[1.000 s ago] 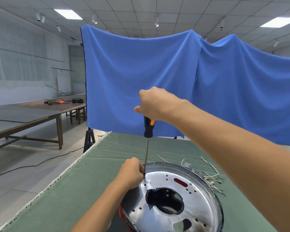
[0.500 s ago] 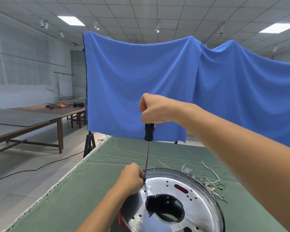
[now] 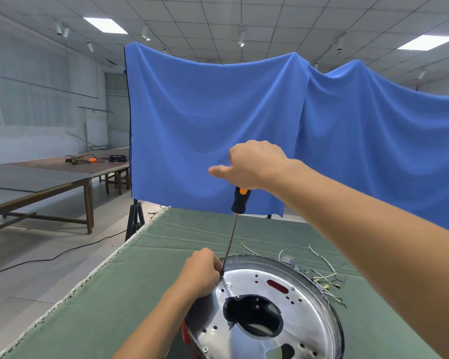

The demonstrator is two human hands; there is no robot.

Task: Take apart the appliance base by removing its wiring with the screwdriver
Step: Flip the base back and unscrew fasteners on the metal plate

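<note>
Right hand (image 3: 254, 165) is up high, wrapped over the top of the screwdriver (image 3: 240, 200) handle, thumb poking out to the side. The shaft runs long and nearly upright, leaning slightly, its tip dropping to the far-left rim of the appliance base (image 3: 265, 307). Left hand (image 3: 201, 274) is the nearer one to that spot: curled tight at the tip, pinching the shaft low down or something beside it — too hidden to tell which. The base lies flat on the green worktop (image 3: 140, 281), shiny plate up, just below both hands. Loose wires (image 3: 324, 275) trail off its far-right edge, well away from the tip. Everything turns on that vertical line: handle above, screw point directly below, so I'd judge the next twist needs straight downward pressure.
</note>
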